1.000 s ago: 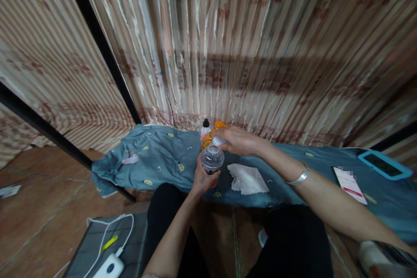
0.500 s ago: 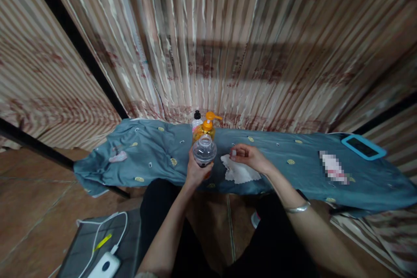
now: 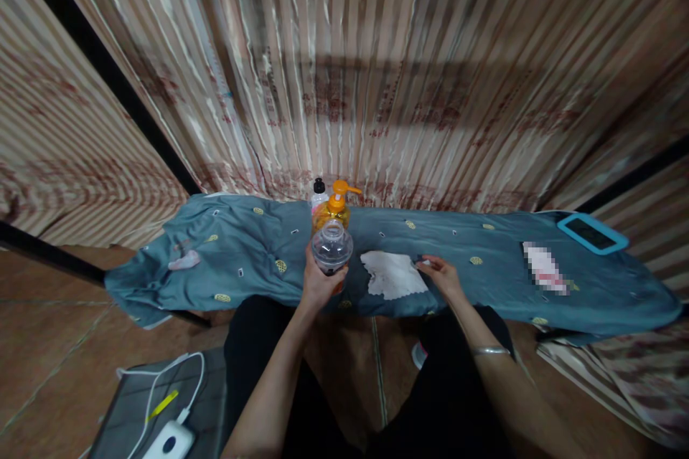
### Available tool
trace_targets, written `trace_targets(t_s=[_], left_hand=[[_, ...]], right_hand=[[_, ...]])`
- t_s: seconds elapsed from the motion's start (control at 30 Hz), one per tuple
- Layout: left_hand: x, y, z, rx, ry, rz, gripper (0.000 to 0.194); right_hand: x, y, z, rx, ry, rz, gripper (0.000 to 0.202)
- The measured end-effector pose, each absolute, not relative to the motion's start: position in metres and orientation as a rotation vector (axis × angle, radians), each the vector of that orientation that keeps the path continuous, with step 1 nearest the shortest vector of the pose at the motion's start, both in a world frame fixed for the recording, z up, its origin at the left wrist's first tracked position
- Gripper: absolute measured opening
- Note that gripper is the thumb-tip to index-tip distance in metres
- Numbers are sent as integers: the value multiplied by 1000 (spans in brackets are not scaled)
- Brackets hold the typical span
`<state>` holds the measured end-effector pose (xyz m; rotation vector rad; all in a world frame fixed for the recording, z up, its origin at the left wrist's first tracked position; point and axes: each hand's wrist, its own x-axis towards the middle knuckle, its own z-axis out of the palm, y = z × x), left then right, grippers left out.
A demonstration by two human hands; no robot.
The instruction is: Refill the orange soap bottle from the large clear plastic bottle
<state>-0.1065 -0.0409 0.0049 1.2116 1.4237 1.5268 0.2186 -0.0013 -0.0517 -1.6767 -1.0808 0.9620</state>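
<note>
My left hand (image 3: 320, 288) is wrapped round a clear plastic bottle (image 3: 331, 249) with a wide shoulder and an uncapped neck. My right hand (image 3: 443, 276) is closed in a pinch at the right edge of a white cloth (image 3: 395, 275) with a wavy border. Something small and pale shows at its fingertips, too small to name. The cloth lies flat on the blue-green bedspread (image 3: 280, 237). Just behind the held bottle stand an amber pump bottle (image 3: 338, 212) with an orange pump and a clear bottle with a black cap (image 3: 319, 190).
On the right lie a blue-framed tablet (image 3: 592, 234) and a blurred-out packet (image 3: 545, 269). A crumpled pale item (image 3: 184, 260) rests at the left. A white power bank (image 3: 170, 440) with a cable sits on a grey surface at lower left. A striped curtain (image 3: 366, 86) hangs behind.
My right hand has moved right, from above the cloth's upper left part to its right edge. My left hand still holds the bottle. The view has shifted slightly.
</note>
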Motion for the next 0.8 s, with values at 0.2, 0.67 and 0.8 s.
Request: trace_targets(t_s=[0.2,0.67,0.8], left_hand=[[-106,-41,7,1244,1436,1523,87],[-107,-42,5,1235,1433,1517,90],[-107,-42,5,1228,1438,1517,92]], right_hand=[[227,9,-52,-1939,-1168,743,22],[225,9,-55,-2153,-1513,380,37],[226,6,-60,-2128,-1564,325,40]])
